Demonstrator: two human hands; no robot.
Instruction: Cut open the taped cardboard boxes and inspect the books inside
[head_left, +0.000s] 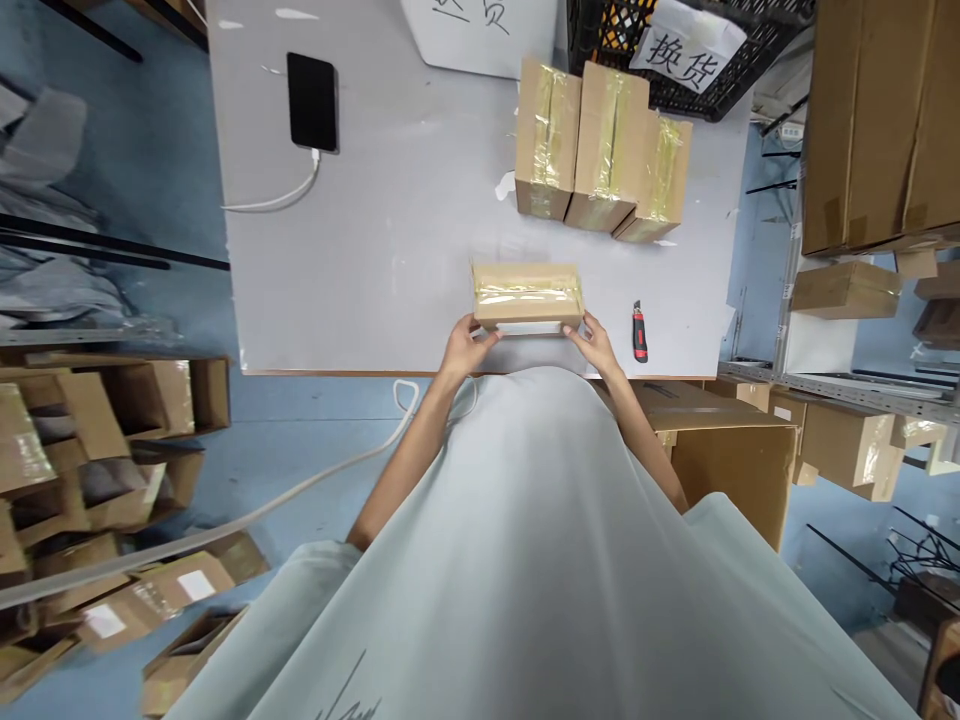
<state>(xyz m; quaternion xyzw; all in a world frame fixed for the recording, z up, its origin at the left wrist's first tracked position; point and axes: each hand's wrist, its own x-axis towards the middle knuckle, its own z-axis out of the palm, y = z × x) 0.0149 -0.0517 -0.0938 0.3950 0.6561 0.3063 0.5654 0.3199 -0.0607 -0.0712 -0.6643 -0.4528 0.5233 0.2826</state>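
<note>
A small cardboard box [527,292] sealed with shiny clear tape is at the front of the white table, a white label on its near side. My left hand [466,346] grips its left end, and my right hand [592,342] grips its right end, thumbs on the near face. Whether the box rests on the table or is slightly raised, I cannot tell. Right of my right hand lies a red and black box cutter [639,334]. Farther back stand three taped cardboard boxes [606,150] side by side.
A phone-like black device [313,102] with a white cable lies at the table's back left. A white container [487,35] and a black crate [697,60] with a handwritten sign stand at the back. Open cartons [97,420] fill the floor at left; a large carton [731,450] stands at right.
</note>
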